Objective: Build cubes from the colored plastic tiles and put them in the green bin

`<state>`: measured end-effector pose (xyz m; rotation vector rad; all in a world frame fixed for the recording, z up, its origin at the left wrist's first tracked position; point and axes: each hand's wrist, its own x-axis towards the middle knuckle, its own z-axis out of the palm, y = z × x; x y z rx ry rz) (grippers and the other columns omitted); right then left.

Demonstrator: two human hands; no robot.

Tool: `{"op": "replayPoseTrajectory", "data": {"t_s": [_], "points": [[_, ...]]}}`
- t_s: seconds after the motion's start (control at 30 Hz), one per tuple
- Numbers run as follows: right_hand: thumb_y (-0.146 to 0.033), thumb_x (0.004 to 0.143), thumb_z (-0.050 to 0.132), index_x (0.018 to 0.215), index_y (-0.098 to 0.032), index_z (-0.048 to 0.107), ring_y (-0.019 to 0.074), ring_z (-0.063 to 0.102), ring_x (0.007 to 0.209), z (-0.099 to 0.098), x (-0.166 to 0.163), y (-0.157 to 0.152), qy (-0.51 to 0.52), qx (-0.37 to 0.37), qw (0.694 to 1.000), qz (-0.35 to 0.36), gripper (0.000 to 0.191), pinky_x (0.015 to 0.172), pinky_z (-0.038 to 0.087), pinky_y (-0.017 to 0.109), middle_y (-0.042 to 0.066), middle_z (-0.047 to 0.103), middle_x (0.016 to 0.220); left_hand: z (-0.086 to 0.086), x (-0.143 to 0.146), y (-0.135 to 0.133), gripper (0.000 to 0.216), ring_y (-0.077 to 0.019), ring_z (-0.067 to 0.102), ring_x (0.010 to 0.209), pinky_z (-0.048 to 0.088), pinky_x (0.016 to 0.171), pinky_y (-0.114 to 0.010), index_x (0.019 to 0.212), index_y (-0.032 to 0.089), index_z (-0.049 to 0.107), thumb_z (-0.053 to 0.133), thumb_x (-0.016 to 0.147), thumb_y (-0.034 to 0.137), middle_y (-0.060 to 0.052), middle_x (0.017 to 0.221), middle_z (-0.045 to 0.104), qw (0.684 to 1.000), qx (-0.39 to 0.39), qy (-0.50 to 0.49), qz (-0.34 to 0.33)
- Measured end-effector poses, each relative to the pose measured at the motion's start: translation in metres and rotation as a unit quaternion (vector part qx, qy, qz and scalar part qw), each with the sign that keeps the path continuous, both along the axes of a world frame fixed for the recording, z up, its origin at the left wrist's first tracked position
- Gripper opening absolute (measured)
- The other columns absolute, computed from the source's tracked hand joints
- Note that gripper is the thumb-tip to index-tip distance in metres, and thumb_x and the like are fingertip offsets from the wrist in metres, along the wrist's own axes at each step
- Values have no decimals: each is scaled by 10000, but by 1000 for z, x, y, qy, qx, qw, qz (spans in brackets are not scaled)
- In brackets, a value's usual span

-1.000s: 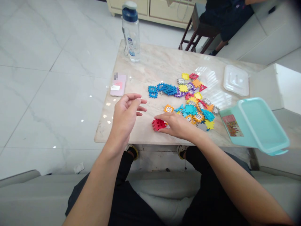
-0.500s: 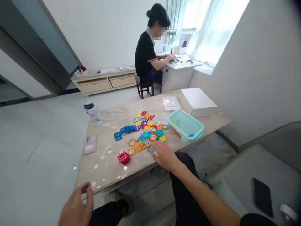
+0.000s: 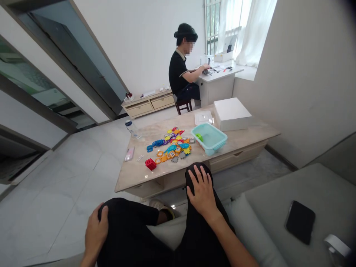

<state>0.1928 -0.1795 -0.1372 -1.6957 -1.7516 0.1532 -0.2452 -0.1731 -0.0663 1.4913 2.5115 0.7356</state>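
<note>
My right hand lies flat on my right knee, fingers spread, holding nothing. My left hand rests curved over my left knee, also holding nothing. Both are well back from the low marble table. On the table a red block cube stands near the front, apart from a pile of coloured interlocking tiles. A teal plastic box sits to the right of the pile with a green piece inside.
A water bottle, a pink card, a clear lid and a white box are also on the table. A black phone lies on the sofa at my right. A person sits at a far desk.
The view has pulled back and up from the table. My right hand left the tiles and settled on my right knee; my left hand came down onto my left knee. The red cube stays on the table.
</note>
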Motion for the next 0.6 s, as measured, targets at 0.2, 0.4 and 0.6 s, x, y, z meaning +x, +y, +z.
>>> {"op": "replayPoseTrajectory", "data": {"t_s": [0.2,0.4,0.6], "points": [[-267,984,618,1750,-275,402,433,266,1713,-4,-14,-15,8,-14,1000,12,796,1304,365,697,98,284,1862,-7,58,-8,844,-398,432,1646,299,1382,-559,1685,92,427,347,1080,675,-230,1747,470,996,10,-76,-36],[-249,971,624,1757,-282,390,433,251,1720,2,-23,-17,14,-23,999,36,820,1313,366,711,79,249,1870,-29,133,-15,803,-347,384,1683,277,1399,-550,1742,211,356,464,1071,638,-153,1800,423,984,25,-81,-157],[-257,964,624,1785,-342,316,423,266,1718,-3,-22,-19,-2,-33,999,19,881,1300,414,694,45,263,1866,-48,172,-12,766,-360,442,1651,397,1342,-614,1773,320,306,526,1077,553,-112,1792,441,972,36,-8,-234]]}}
